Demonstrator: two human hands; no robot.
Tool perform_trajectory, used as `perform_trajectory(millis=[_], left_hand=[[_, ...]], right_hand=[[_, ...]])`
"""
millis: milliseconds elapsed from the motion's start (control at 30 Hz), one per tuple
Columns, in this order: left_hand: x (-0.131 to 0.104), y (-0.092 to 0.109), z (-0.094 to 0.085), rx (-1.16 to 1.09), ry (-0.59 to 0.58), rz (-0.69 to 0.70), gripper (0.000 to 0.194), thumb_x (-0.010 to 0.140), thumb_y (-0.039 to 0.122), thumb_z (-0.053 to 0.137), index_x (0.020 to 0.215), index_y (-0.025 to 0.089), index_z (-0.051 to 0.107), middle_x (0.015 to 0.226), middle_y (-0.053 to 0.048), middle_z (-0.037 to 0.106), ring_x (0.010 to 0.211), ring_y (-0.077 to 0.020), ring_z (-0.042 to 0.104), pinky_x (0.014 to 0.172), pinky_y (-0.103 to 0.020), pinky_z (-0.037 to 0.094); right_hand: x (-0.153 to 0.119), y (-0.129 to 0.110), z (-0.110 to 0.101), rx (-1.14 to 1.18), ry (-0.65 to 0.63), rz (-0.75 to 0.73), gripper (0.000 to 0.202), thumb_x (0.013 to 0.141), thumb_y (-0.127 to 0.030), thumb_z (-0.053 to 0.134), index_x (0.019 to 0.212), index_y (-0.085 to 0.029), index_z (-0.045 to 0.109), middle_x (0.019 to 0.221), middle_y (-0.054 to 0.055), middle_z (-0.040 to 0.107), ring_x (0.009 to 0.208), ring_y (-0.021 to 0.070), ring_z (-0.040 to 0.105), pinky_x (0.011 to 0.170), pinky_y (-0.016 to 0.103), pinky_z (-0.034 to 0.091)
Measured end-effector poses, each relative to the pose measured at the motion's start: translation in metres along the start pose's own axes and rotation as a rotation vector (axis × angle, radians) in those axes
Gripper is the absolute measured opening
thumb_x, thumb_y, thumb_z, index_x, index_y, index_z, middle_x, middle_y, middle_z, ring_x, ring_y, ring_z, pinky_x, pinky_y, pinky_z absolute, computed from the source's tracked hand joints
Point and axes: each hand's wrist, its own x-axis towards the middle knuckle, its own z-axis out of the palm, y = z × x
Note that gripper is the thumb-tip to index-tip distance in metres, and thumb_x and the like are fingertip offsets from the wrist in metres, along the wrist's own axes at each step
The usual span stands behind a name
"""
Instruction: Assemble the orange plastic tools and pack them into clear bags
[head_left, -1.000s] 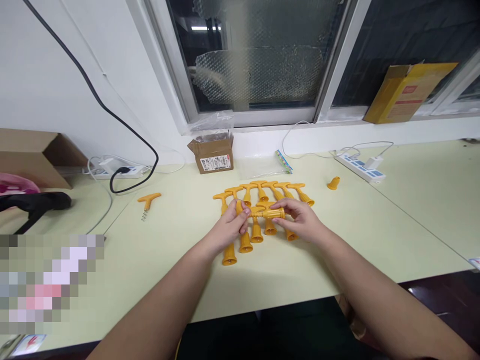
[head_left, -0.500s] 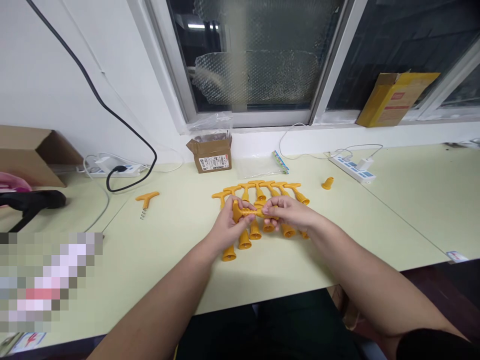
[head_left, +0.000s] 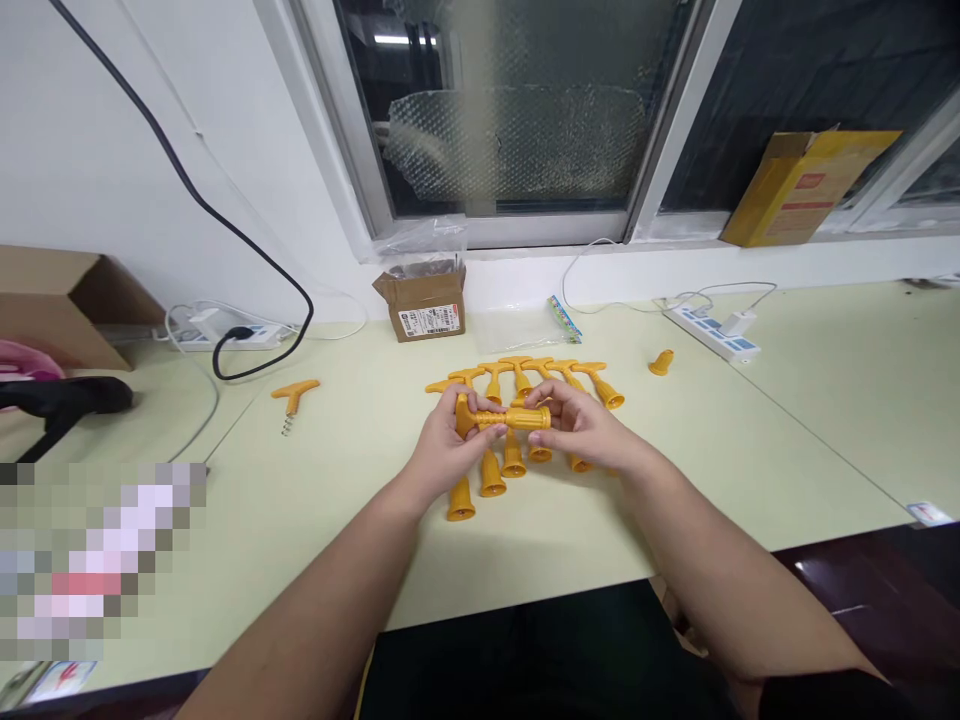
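A yellow corkscrew (head_left: 525, 418) lies sideways between my hands, its T-shaped handle to the left and the flared end of its sleeve to the right. My left hand (head_left: 457, 430) is closed round the handle and neck. Around the flared end, my right hand (head_left: 577, 425) has its thumb and fingers apart; whether a fingertip touches the sleeve is hard to see. Beneath and behind both hands, several like yellow corkscrews lie in rows on the table, among them one at front left (head_left: 460, 500) and one at back right (head_left: 606, 385).
To the left lies a yellow T-handle with a bare metal spiral (head_left: 295, 395). A loose yellow sleeve (head_left: 661, 362) rests at the right. Along the wall are a small cardboard box (head_left: 426, 305), a clear plastic bag (head_left: 517, 328) and a power strip (head_left: 712, 330).
My right hand has loosened from the sleeve, which now shows along its length. My left hand keeps its hold on the handle, shifted slightly left.
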Motion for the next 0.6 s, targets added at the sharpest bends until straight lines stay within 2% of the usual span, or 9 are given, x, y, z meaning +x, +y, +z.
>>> perform_trajectory(millis=[100, 167, 233, 300, 367, 467, 533, 600], left_hand=[[-0.0005, 0.0015, 0.0007, -0.021, -0.002, -0.019, 0.041, 0.079, 0.029, 0.083, 0.088, 0.023, 0.043, 0.100, -0.005, 0.070, 0.097, -0.0184, 0.067, 0.080, -0.030, 0.054], [-0.0023, -0.0008, 0.0000, -0.013, -0.040, -0.008, 0.040, 0.078, 0.029, 0.084, 0.087, 0.023, 0.045, 0.101, -0.005, 0.070, 0.088, -0.0166, 0.066, 0.070, -0.027, 0.051], [-0.0046, -0.0041, -0.0013, 0.018, -0.088, 0.013, 0.039, 0.077, 0.027, 0.085, 0.084, 0.022, 0.047, 0.102, -0.006, 0.071, 0.081, -0.0154, 0.064, 0.061, -0.024, 0.045], [-0.0067, -0.0064, -0.0025, 0.037, -0.115, 0.028, 0.039, 0.074, 0.025, 0.087, 0.081, 0.022, 0.048, 0.101, -0.006, 0.071, 0.080, -0.0158, 0.063, 0.058, -0.024, 0.041], [-0.0082, -0.0065, -0.0033, 0.021, -0.131, 0.018, 0.039, 0.073, 0.023, 0.087, 0.082, 0.022, 0.049, 0.102, -0.006, 0.070, 0.083, -0.0169, 0.064, 0.060, -0.025, 0.042], [-0.0085, -0.0044, -0.0043, 0.003, -0.188, 0.012, 0.036, 0.079, 0.026, 0.083, 0.087, 0.023, 0.048, 0.104, -0.006, 0.070, 0.086, -0.0178, 0.064, 0.066, -0.027, 0.046], [-0.0068, -0.0038, -0.0058, 0.012, -0.215, 0.042, 0.035, 0.081, 0.027, 0.082, 0.093, 0.024, 0.049, 0.108, -0.007, 0.069, 0.091, -0.0185, 0.064, 0.075, -0.030, 0.050], [-0.0030, -0.0051, -0.0089, 0.008, -0.187, 0.093, 0.042, 0.078, 0.030, 0.084, 0.101, 0.025, 0.050, 0.115, -0.008, 0.067, 0.097, -0.0194, 0.063, 0.086, -0.033, 0.050]], right_hand=[[0.0027, 0.0016, -0.0001, 0.065, 0.035, 0.060, 0.030, 0.084, -0.040, 0.080, 0.100, -0.021, 0.064, 0.088, 0.002, 0.071, 0.076, 0.0158, 0.070, 0.073, 0.031, 0.059], [0.0044, -0.0003, 0.0019, 0.184, -0.002, 0.238, 0.026, 0.089, -0.044, 0.073, 0.093, -0.020, 0.063, 0.074, 0.002, 0.071, 0.060, 0.0138, 0.066, 0.060, 0.027, 0.058], [0.0046, -0.0032, 0.0043, 0.293, -0.053, 0.444, 0.027, 0.093, -0.046, 0.065, 0.091, -0.020, 0.061, 0.063, 0.000, 0.068, 0.044, 0.0109, 0.057, 0.043, 0.022, 0.050], [0.0035, -0.0057, 0.0062, 0.354, -0.113, 0.565, 0.027, 0.094, -0.046, 0.059, 0.094, -0.020, 0.061, 0.054, -0.002, 0.064, 0.035, 0.0102, 0.049, 0.033, 0.020, 0.040], [0.0020, -0.0068, 0.0076, 0.391, -0.178, 0.541, 0.027, 0.094, -0.046, 0.058, 0.099, -0.020, 0.060, 0.054, -0.001, 0.065, 0.037, 0.0123, 0.053, 0.035, 0.021, 0.044], [0.0010, -0.0058, 0.0087, 0.432, -0.268, 0.403, 0.026, 0.091, -0.041, 0.066, 0.103, -0.021, 0.058, 0.072, 0.003, 0.074, 0.057, 0.0155, 0.068, 0.054, 0.025, 0.055], [0.0010, -0.0053, 0.0077, 0.431, -0.300, 0.348, 0.025, 0.088, -0.037, 0.070, 0.102, -0.021, 0.058, 0.078, 0.004, 0.075, 0.067, 0.0161, 0.070, 0.061, 0.026, 0.055], [-0.0005, -0.0064, 0.0037, 0.396, -0.283, 0.313, 0.023, 0.087, -0.036, 0.070, 0.101, -0.021, 0.059, 0.076, 0.003, 0.074, 0.068, 0.0166, 0.069, 0.063, 0.027, 0.053]])
